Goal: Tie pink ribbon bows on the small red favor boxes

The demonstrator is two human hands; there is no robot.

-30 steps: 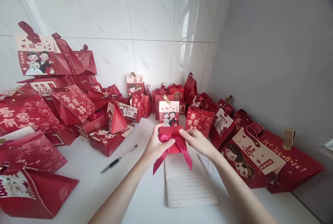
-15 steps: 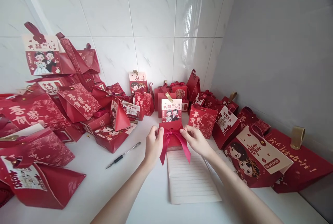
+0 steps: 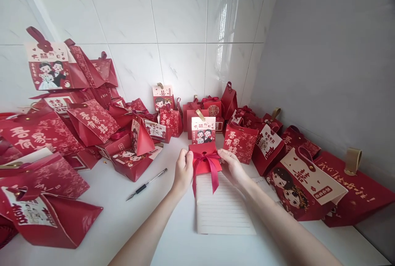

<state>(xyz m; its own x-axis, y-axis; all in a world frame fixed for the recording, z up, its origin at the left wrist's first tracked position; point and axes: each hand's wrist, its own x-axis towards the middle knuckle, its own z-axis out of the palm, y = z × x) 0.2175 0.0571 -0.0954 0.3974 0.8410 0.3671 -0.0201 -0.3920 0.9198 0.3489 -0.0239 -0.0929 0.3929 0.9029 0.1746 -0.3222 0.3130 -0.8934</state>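
Observation:
A small red gift box (image 3: 204,147) stands at the top edge of a lined notepad (image 3: 225,210), in front of a wedding-print box. Around its front runs a dark pink ribbon tied in a bow (image 3: 204,157), its tails hanging over the notepad. My left hand (image 3: 183,171) pinches the bow's left loop between thumb and bent fingers, at the box's side. On the opposite side my right hand (image 3: 232,166) is closed on the right loop. Fingers partly hide both loop ends, and whether they also press on the box I cannot tell.
A black-and-clear pen (image 3: 146,184) lies left of the notepad. Red gift boxes (image 3: 43,134) are piled on the left; more boxes (image 3: 308,183) line the right side by the grey wall. Behind them rises a white tiled wall (image 3: 182,15).
Both hands have drawn slightly apart, tightening the bow. The right ribbon tail has swung inward, and the notepad has shifted a little left and away from me.

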